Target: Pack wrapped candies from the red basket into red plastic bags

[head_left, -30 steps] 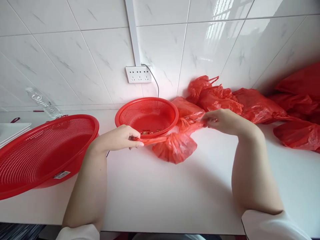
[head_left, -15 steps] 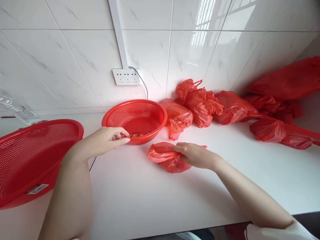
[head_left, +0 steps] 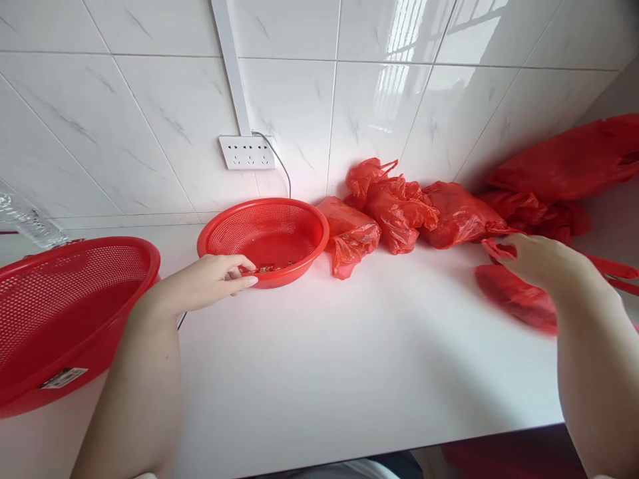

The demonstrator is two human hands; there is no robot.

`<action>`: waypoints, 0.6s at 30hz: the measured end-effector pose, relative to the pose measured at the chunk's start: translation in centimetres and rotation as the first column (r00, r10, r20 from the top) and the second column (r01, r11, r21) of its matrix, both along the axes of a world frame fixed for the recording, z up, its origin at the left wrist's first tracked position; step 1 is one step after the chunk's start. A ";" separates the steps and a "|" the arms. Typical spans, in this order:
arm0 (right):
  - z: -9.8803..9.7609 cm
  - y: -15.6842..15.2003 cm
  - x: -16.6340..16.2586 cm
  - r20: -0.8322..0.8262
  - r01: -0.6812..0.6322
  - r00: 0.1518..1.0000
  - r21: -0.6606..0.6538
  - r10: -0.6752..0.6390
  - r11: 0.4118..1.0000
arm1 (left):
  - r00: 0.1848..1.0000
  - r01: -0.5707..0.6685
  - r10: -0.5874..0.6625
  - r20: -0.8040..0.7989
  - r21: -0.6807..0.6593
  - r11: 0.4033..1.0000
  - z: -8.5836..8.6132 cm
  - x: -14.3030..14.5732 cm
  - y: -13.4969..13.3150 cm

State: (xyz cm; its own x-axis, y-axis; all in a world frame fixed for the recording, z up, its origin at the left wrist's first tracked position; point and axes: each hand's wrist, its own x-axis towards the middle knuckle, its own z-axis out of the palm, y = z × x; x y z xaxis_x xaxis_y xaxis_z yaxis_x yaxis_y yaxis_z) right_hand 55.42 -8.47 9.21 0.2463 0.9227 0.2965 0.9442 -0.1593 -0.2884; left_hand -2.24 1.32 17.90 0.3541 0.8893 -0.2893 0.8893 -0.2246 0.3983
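Note:
My left hand is at the near left rim of a round red plastic basket, its fingers curled over the edge and the thumb outside. A few small gold-and-red wrapped pieces lie inside against the near wall. On the right, my right hand grips the top of a red plastic bag, which hangs below the fingers and is smeared by motion. What that bag contains cannot be seen.
Several filled red plastic bags line the wall, with a larger one at the far right. A bigger red basket stands on the left, a clear plastic bottle behind it. A socket panel with a cable is on the tiled wall.
My right hand has carried the red plastic bag from in front of the round basket far to the right. The left hand has stayed at the basket's rim.

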 end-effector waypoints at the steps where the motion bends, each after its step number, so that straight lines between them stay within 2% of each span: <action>1: 0.3 0.9 -1.8 0.029 0.054 0.998 -0.018 -0.054 0.998 | 1.000 0.016 -0.016 0.011 -0.002 1.000 -0.3 0.0 0.1; 2: 0.5 1.8 -4.1 0.020 -0.001 1.000 -0.042 0.002 0.999 | 0.999 0.032 -0.032 0.018 -0.005 0.999 -0.6 0.1 0.2; 4: 0.6 3.7 -9.8 -0.090 -0.243 0.967 -0.049 0.238 0.969 | 0.998 0.055 -0.055 0.013 -0.010 0.998 -1.3 0.4 0.5; 7: -0.2 6.0 -18.1 -0.145 -0.473 0.877 -0.087 0.459 0.877 | 0.998 0.051 -0.051 -0.040 -0.009 0.999 -2.0 1.0 1.0; 10: -1.5 7.8 -24.1 -0.180 -0.607 0.793 -0.167 0.581 0.777 | 0.994 0.063 -0.059 -0.092 0.044 0.997 -2.2 1.4 1.3; 12: -2.5 9.0 -26.5 -0.177 -0.601 0.799 -0.224 0.574 0.767 | 0.991 0.071 -0.062 -0.115 0.071 0.995 -2.1 1.2 1.3; 14: -3.4 10.3 -27.8 -0.142 -0.508 0.861 -0.281 0.489 0.814 | 0.991 0.072 -0.065 -0.118 0.052 0.996 -1.8 0.7 1.3; 16: -4.1 11.6 -28.2 -0.067 -0.331 0.943 -0.300 0.327 0.895 | 0.992 0.071 -0.070 -0.108 0.005 0.997 -1.6 0.0 1.2; 18: -4.4 12.5 -27.9 0.022 -0.132 0.990 -0.254 0.142 0.958 | 0.992 0.065 -0.068 -0.106 -0.032 0.997 -1.5 -0.6 1.2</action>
